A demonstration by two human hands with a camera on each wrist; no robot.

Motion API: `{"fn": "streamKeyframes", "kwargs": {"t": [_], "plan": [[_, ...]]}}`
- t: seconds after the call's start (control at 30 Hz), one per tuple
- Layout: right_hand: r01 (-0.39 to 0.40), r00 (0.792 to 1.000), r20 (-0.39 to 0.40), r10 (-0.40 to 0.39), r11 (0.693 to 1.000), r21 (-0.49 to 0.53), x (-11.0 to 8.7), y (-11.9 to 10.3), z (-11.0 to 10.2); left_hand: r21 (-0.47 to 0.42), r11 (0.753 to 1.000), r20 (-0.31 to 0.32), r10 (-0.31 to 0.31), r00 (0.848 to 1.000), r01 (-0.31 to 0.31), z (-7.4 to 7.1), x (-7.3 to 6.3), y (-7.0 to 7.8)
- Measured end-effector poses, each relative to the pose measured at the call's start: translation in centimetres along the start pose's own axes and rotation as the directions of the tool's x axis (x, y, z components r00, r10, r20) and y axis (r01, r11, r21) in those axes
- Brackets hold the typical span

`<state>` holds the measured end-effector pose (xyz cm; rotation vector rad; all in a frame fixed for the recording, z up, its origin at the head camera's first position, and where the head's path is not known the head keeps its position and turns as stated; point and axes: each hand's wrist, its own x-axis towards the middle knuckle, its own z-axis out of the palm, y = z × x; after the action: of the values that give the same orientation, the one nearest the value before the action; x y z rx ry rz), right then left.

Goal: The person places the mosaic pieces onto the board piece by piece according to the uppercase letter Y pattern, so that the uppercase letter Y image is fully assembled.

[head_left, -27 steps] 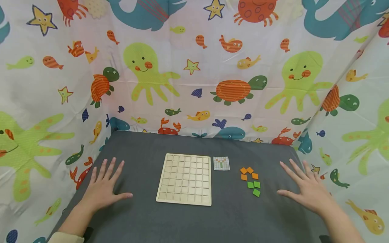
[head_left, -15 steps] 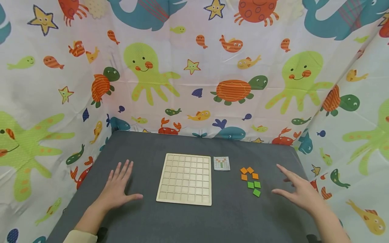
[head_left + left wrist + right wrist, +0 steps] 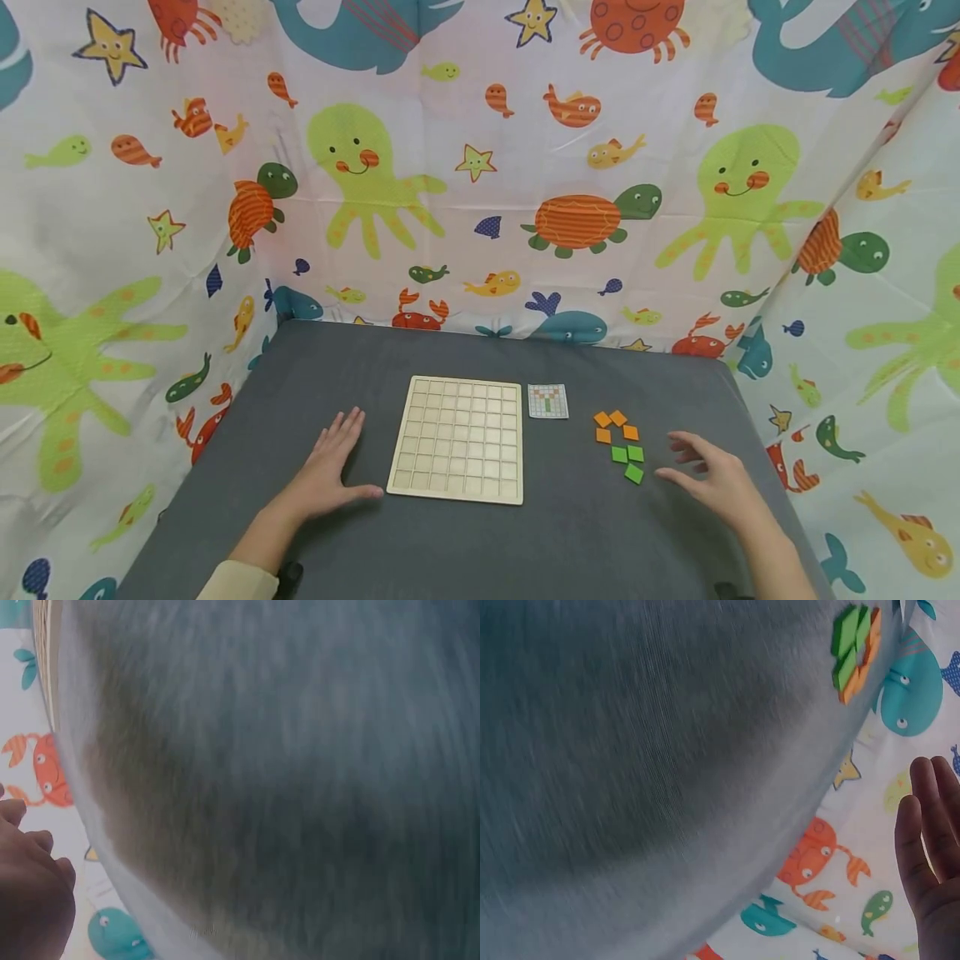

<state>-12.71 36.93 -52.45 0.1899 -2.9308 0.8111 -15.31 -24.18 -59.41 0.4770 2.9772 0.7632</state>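
Observation:
My left hand [image 3: 326, 475] has its fingers straight, with the thumb tip right by the lower left corner of a pale wooden grid board [image 3: 459, 440]. It holds nothing. To the right, my right hand [image 3: 712, 479] hovers with fingers slightly bent and thumb apart, its tips just right of the small square tiles. Orange tiles [image 3: 603, 435] lie loosely grouped above several green tiles [image 3: 633, 473]. In the right wrist view the green tiles [image 3: 846, 634] show at the upper right, apart from the right hand [image 3: 934, 847]. Part of the left hand [image 3: 34, 885] shows in the left wrist view.
A small printed card [image 3: 548, 402] with a coloured grid pattern lies right of the board's top corner. All of it rests on a dark grey table [image 3: 480, 550]. A white curtain [image 3: 450, 125] printed with sea animals stands around the back and sides.
Both hands have moved inward: the left toward the board, the right toward the tiles. The right fingers have gone from spread to slightly bent. Board, card and tiles stay put.

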Motion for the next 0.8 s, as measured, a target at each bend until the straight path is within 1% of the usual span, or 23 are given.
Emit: {"fn": "streamKeyframes", "kwargs": {"t": [0.07, 0.17, 0.27, 0.37, 0.47, 0.63, 0.7, 0.8], "plan": [[-0.028, 0.999, 0.016, 0.028, 1.0, 0.008, 0.1, 0.0, 0.8, -0.037, 0.999, 0.014, 0.01, 1.0, -0.009, 0.4, 0.1, 0.0], [-0.065, 0.997, 0.04, 0.064, 0.998, 0.024, 0.0, 0.0, 1.8, -0.085, 0.996, 0.046, 0.012, 0.999, -0.008, 0.9, 0.4, 0.3], [-0.1, 0.992, 0.075, 0.096, 0.994, 0.046, 0.1, 0.0, 2.6, -0.114, 0.993, 0.09, 0.002, 0.996, 0.008, 1.2, 0.7, 0.7], [-0.131, 0.986, 0.109, 0.125, 0.99, 0.047, 0.4, 0.1, 3.1, -0.134, 0.991, 0.13, -0.009, 0.992, 0.027, 1.4, 1.3, 1.2], [-0.171, 0.975, 0.146, 0.165, 0.985, 0.029, 0.8, 0.5, 3.6, -0.125, 0.992, 0.152, -0.007, 0.988, 0.026, 1.7, 1.8, 1.4], [-0.237, 0.951, 0.208, 0.228, 0.971, 0.018, 1.1, 1.1, 4.5, -0.068, 0.997, 0.166, -0.018, 0.986, 0.03, 2.2, 2.1, 1.7], [-0.25, 0.945, 0.224, 0.238, 0.968, 0.028, 1.1, 1.1, 4.9, -0.055, 0.997, 0.175, -0.036, 0.984, 0.046, 2.3, 2.1, 1.7], [-0.248, 0.944, 0.235, 0.233, 0.968, 0.033, 1.1, 1.0, 5.4, -0.073, 0.996, 0.174, -0.037, 0.984, 0.051, 2.4, 2.0, 1.7]]}}
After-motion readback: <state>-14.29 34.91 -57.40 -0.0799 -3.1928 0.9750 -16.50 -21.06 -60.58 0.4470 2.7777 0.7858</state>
